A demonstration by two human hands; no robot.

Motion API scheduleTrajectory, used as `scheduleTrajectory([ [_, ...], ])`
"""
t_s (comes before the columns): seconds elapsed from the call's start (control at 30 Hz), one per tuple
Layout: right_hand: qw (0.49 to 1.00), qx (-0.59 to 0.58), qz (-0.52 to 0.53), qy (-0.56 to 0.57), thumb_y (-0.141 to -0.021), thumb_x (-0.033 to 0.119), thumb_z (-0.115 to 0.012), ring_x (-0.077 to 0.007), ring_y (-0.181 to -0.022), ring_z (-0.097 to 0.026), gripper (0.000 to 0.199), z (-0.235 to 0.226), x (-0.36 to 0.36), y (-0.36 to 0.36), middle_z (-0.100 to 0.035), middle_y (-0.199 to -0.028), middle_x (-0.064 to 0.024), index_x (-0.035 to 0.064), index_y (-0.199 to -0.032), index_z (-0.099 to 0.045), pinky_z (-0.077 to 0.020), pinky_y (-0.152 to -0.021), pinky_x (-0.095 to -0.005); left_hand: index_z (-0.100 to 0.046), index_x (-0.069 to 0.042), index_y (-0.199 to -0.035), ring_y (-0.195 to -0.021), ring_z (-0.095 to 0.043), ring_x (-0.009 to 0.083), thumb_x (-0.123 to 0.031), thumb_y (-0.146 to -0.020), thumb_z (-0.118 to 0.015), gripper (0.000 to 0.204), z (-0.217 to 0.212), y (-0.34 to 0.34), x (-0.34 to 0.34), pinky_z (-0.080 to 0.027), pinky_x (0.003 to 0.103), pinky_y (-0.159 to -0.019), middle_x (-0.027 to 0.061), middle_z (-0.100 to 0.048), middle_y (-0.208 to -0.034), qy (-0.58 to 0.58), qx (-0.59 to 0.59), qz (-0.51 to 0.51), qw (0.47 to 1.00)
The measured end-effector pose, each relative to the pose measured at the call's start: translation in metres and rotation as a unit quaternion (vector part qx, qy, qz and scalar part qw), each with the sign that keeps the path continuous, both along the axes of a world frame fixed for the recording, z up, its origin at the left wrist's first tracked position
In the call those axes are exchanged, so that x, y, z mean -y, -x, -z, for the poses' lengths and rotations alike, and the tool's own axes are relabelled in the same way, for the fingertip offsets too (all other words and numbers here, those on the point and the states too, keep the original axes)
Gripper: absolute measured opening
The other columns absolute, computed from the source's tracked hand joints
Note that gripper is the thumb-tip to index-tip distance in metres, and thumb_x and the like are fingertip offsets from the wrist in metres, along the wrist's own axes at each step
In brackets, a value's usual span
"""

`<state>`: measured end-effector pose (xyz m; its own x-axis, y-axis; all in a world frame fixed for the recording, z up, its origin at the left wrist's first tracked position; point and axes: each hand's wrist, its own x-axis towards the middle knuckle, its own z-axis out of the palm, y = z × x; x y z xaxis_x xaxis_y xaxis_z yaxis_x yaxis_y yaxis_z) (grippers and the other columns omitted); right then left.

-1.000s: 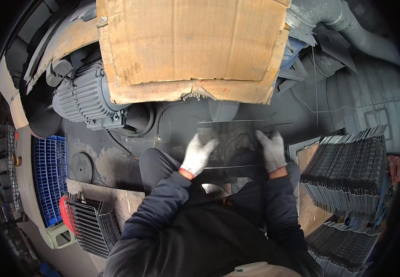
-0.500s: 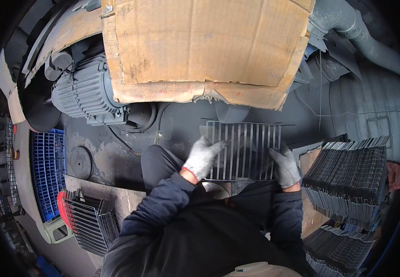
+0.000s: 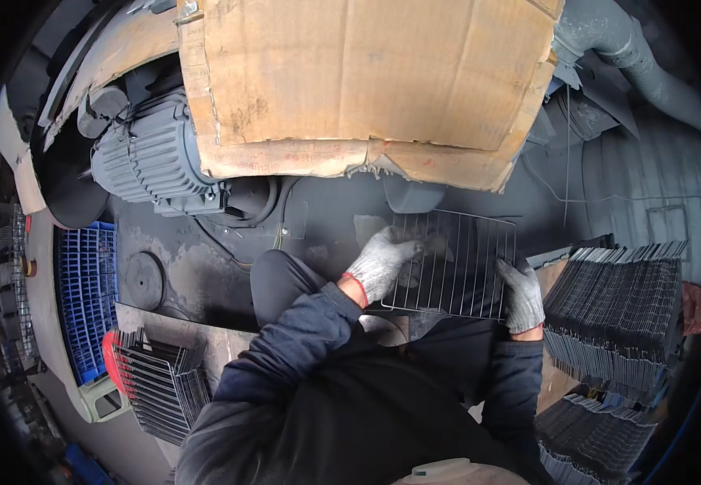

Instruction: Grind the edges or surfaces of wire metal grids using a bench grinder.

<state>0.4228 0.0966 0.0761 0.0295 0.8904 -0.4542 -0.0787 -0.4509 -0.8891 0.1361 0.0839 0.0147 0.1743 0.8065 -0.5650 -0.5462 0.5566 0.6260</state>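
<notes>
A rectangular wire rack [image 3: 462, 275] with thin parallel bars is held flat in front of my lap. My left hand [image 3: 383, 260], in a grey-white knit glove with a red cuff, grips its left side, thumb over the bars. Gloved the same way, my right hand [image 3: 521, 296] closes on the rack's right edge. The far edge of the rack lies just below a grey rounded wheel [image 3: 412, 196] that shows under a cardboard cover [image 3: 358, 73].
To the right stand tall stacks of wire racks [image 3: 613, 307]. More racks [image 3: 156, 380] lean at the left, beside a blue plastic crate [image 3: 85, 303]. A grey electric motor [image 3: 147, 153] sits far left, and a grey duct pipe [image 3: 625, 52] runs at the far right.
Both hands have shifted a little to the right with the wire rack. The rack now sits slightly tilted, and its bars look thinner than before.
</notes>
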Motion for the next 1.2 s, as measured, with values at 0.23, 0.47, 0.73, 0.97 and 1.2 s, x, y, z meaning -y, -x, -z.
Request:
scheduleTrajectory([
  [0.23, 0.976, -0.052, -0.211, -0.031, -0.099, 0.011, -0.074, -0.0139, -0.083, -0.067, 0.015, 0.051, -0.011, 0.145, -0.075, -0.1, -0.0048, 0.0024, -0.112, -0.075, -0.0552, -0.074, -0.0306, -0.065, 0.002, -0.12, -0.078, -0.071, 0.018, -0.01, -0.1, -0.069, 0.023, -0.005, 0.141, 0.072, -0.061, 0.034, -0.061, 0.0082, -0.071, -0.093, 0.052, -0.094, -0.148, 0.983],
  [0.47, 0.84, 0.164, -0.351, -0.38, -0.103, 0.018, -0.071, -0.0249, -0.073, -0.073, 0.037, 0.063, 0.042, 0.144, -0.078, -0.107, -0.0144, -0.0026, -0.132, -0.062, -0.0601, -0.067, -0.0401, -0.065, -0.003, -0.119, -0.067, -0.065, 0.0118, -0.01, -0.099, -0.073, 0.022, -0.057, 0.165, 0.148, -0.054, 0.028, -0.058, 0.0043, -0.071, -0.089, -0.03, -0.232, -0.157, 0.959],
  [0.73, 0.771, 0.387, -0.172, -0.475, -0.072, 0.034, -0.097, -0.0359, -0.146, -0.048, 0.092, -0.074, 0.085, 0.148, -0.06, -0.149, -0.0128, 0.0054, -0.149, -0.056, -0.0375, -0.123, -0.0497, -0.067, -0.001, -0.11, -0.083, -0.072, 0.0253, -0.015, -0.095, -0.076, 0.023, -0.148, 0.105, 0.151, -0.056, 0.037, -0.073, 0.011, -0.073, -0.094, -0.294, -0.543, -0.047, 0.785],
  [0.97, 0.939, 0.058, -0.214, -0.264, -0.09, 0.007, -0.084, -0.0207, -0.11, -0.071, 0.038, -0.042, 0.096, 0.128, -0.074, -0.117, -0.0115, 0.0024, -0.125, -0.068, -0.0542, -0.103, -0.0364, -0.07, -0.004, -0.111, -0.1, -0.07, 0.0372, -0.014, -0.081, -0.09, 0.038, -0.182, 0.066, 0.151, -0.056, 0.043, -0.089, 0.0137, -0.073, -0.103, -0.482, -0.724, -0.097, 0.485],
  [1.2, 0.932, -0.326, 0.068, -0.145, -0.108, 0.016, -0.068, -0.0224, -0.095, -0.072, 0.019, -0.034, 0.101, 0.125, -0.074, -0.111, -0.0137, 0.001, -0.118, -0.065, -0.0598, -0.085, -0.0394, -0.032, -0.004, -0.163, -0.136, -0.054, 0.0278, -0.002, -0.086, -0.086, 0.094, -0.087, 0.027, 0.17, -0.045, 0.038, -0.116, 0.0173, -0.053, -0.151, -0.213, -0.309, -0.325, 0.868],
])
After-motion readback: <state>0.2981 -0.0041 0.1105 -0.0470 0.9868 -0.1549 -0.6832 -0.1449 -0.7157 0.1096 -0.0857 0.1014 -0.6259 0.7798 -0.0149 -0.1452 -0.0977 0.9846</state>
